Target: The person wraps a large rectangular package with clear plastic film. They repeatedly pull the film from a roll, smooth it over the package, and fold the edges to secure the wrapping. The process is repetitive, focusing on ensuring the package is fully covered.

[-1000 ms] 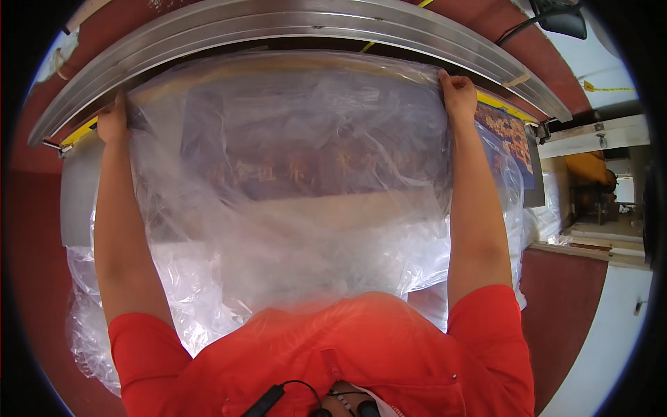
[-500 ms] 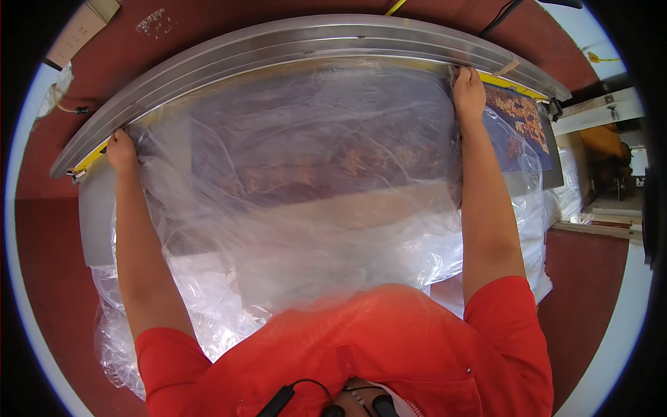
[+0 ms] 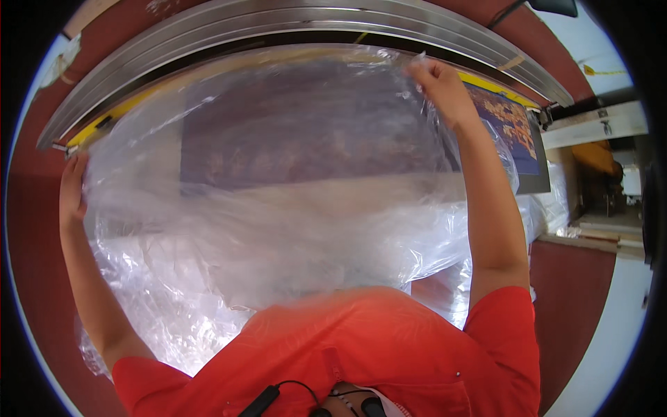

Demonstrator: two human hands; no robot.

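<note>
A wide sheet of clear plastic film [image 3: 299, 215] spreads in front of me, wrinkled and see-through. Under its far part shows a dark blue printed panel [image 3: 313, 125]. My right hand [image 3: 441, 87] pinches the film's far right corner, and a little tuft sticks up past the fingertips. At the far left, my left hand [image 3: 73, 191] is at the film's left edge, its fingers pointing away from me and the film's corner at them. The grip there is partly hidden. Toward me, the film lies over the front of my red shirt.
A long curved-looking metal bar [image 3: 278, 24] with a yellow strip [image 3: 132, 104] runs across the far side. Right of my right hand, a blue and orange printed piece [image 3: 511, 125] lies on a grey board. Bunched film [image 3: 160, 306] hangs at the near left, over reddish floor [image 3: 577, 292].
My left hand has moved left and toward me, drawing the film's edge outward. My right hand has shifted left with the film's corner. The film has come off the metal bar's edge.
</note>
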